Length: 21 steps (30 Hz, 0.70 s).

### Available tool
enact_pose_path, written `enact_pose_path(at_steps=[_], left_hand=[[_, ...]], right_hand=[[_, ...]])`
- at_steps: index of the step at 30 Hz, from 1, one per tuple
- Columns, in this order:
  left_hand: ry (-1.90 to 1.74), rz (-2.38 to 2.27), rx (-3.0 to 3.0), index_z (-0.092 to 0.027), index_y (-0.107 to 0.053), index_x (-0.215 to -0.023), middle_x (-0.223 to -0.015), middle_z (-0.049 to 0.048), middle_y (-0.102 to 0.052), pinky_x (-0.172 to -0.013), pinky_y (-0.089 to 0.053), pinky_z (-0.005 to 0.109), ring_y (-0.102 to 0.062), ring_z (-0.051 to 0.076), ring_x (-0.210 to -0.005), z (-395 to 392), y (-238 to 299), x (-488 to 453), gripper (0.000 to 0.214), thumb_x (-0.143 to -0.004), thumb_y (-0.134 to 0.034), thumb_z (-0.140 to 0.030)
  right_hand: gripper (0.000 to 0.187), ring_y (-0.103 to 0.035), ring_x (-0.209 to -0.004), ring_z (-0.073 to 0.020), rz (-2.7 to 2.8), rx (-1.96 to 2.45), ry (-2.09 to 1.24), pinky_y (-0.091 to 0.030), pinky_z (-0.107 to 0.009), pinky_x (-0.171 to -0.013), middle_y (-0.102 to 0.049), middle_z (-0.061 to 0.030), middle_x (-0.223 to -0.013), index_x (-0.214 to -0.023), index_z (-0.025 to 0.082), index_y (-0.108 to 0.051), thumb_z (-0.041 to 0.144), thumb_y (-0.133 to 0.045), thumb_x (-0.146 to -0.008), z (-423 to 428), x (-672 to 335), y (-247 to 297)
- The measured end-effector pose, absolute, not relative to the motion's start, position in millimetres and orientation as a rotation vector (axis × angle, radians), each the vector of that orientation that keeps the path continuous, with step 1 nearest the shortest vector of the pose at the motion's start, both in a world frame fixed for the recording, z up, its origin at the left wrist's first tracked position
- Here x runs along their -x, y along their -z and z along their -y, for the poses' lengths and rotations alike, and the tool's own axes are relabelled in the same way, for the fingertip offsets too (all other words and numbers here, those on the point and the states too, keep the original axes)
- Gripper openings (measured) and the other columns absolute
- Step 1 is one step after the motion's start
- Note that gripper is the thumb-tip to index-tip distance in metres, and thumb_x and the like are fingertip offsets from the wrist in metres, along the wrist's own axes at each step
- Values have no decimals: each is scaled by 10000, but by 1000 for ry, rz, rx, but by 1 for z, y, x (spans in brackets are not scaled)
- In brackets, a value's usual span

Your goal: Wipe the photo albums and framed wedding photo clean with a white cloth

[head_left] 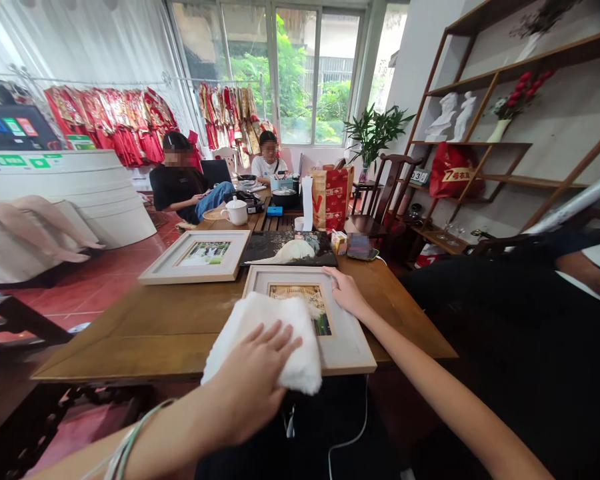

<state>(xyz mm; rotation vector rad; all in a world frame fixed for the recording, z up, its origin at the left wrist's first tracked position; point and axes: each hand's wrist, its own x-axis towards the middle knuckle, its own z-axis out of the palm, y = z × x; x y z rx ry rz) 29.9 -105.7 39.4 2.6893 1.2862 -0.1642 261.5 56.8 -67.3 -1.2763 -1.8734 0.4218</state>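
A pale framed picture (347,337) lies flat at the near edge of the wooden table (170,327). My left hand (253,383) presses a white cloth (267,323) onto the frame's left half, fingers spread flat on the cloth. My right hand (345,290) rests on the frame's upper right corner, its fingers laid over the edge. A second framed picture (197,255) lies further back on the left, apart from both hands.
A dark tray (265,247) with a pale shell-shaped thing, a small box (338,241) and a phone (361,247) sit behind the frames. Two seated people are at the table's far end, with a teapot (237,211) and red bag (333,197). Another person sits close on my right.
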Motion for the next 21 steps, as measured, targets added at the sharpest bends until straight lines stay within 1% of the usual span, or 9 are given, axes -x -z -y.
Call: enact_pose_path(at_steps=[3,6,8,12,16,21], left_hand=[[141,-1180,-2637,-210,-355,-1421,-1498,72,-337,-1136,-246,479,-266,267,-1393,129,-47,-34,733,-704,-496,-150],[104,-1168,-2636,-213,-354,-1421,-1495,70,-342,-1133,-254,477,-274,266,-1389,127,-44,-40,722,-715,-493,-152],[93,-1212,-2659,-192,-355,-1420,-1494,87,-341,-1137,-239,472,-270,264,-1391,113,-38,-43,705,-729,-489,-148],[88,-1343,-2716,-174,-358,-1416,-1510,113,-301,-1144,-204,464,-241,264,-1402,67,-20,-38,700,-734,-514,-140],[12,-1415,-2828,-200,-359,-1409,-1517,118,-287,-1138,-197,470,-221,269,-1408,24,-10,-26,687,-747,-533,-137],[-2,-1357,-2862,-205,-348,-1415,-1515,112,-293,-1133,-202,466,-216,280,-1408,13,-9,-23,688,-753,-533,-156]], right_hand=[[598,-587,-1135,-205,1859,1247,-425,-404,-399,-1033,-654,-75,-1194,-1212,192,-590,-55,-411,-698,-58,-262,69],[589,-592,-1127,-200,1855,1230,-438,-405,-398,-1034,-661,-73,-1182,-1203,194,-599,-48,-413,-699,-59,-262,70],[586,-593,-1125,-196,1863,1227,-432,-406,-394,-1034,-659,-77,-1184,-1202,189,-600,-46,-407,-701,-59,-262,70],[593,-587,-1133,-189,1872,1219,-408,-408,-390,-1034,-658,-60,-1188,-1211,210,-594,-38,-414,-703,-58,-264,70],[605,-580,-1144,-193,1867,1218,-431,-392,-401,-1047,-652,-62,-1198,-1216,206,-592,-48,-419,-695,-58,-264,69],[599,-579,-1145,-199,1876,1240,-421,-400,-403,-1040,-643,-84,-1211,-1218,177,-588,-55,-408,-696,-58,-263,69]])
